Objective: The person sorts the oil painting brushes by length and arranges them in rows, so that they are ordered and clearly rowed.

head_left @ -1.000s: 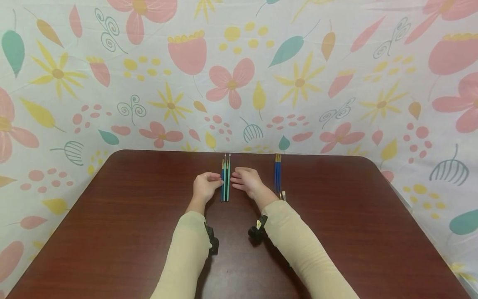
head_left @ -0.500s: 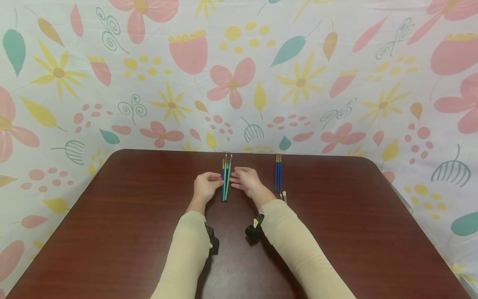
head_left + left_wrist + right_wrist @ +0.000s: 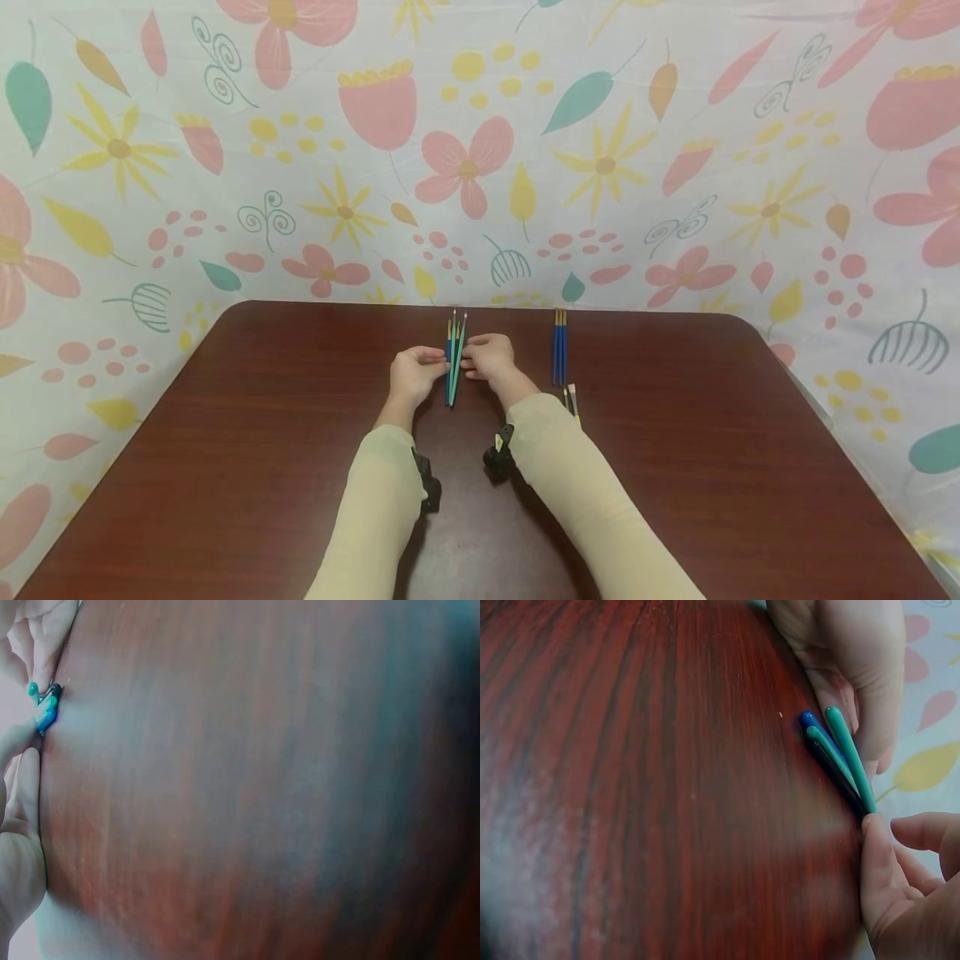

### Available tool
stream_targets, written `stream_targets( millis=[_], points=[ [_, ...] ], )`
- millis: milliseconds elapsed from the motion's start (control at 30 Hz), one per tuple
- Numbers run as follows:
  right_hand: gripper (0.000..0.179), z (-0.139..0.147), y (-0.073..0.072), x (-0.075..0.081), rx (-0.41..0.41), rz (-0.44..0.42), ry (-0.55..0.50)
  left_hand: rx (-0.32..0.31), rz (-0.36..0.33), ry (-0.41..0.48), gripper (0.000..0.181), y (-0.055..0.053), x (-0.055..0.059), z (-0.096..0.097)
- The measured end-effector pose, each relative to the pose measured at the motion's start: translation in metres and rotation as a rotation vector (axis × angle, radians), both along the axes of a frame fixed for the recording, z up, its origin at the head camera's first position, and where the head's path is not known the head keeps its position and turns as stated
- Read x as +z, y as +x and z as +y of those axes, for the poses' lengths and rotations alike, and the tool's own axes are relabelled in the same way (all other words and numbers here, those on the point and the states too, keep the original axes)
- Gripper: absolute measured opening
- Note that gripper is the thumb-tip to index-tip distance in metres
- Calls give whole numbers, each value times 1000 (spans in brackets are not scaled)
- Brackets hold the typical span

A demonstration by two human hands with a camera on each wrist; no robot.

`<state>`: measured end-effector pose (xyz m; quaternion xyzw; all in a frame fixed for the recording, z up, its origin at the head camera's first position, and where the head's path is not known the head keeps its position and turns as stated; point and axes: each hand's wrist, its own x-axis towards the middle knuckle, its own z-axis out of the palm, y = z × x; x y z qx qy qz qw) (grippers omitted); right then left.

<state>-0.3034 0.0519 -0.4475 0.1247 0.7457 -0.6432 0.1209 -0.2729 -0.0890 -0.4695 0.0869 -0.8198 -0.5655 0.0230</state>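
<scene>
A small bundle of paintbrushes (image 3: 453, 371), with blue, teal and black handles, lies on the table between the two hands. One teal paintbrush (image 3: 847, 750) slants across the others, its handle end raised on top of them in the right wrist view. On the bundle's left side, my left hand (image 3: 415, 375) rests its thumb and fingertips against the blue handle (image 3: 46, 720). From the right, my right hand (image 3: 489, 357) touches the brushes with its extended fingertips; its thumb (image 3: 922, 829) stands apart from the handles in the right wrist view.
Right of the hands, several blue paintbrushes (image 3: 559, 346) lie side by side. Nearer, pale flat-tipped brushes (image 3: 573, 400) are partly hidden by the right sleeve. Behind the dark wooden table (image 3: 300, 358) hangs a flower-patterned cloth (image 3: 465, 100).
My right hand has shifted slightly left against the bundle. The rightmost teal paintbrush, formerly parallel with the others, now slants over them. My left hand has stayed almost still.
</scene>
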Motion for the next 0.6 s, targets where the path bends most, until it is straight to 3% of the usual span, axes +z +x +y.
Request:
stream_targets(
  millis=[400,600],
  points=[
    [29,-12,1,6,-58,-6,232,-1,-3,0,20,0,0,0],
    [29,-14,-3,3,-45,5,311,1,-3,1,20,1,0,0]
  ],
)
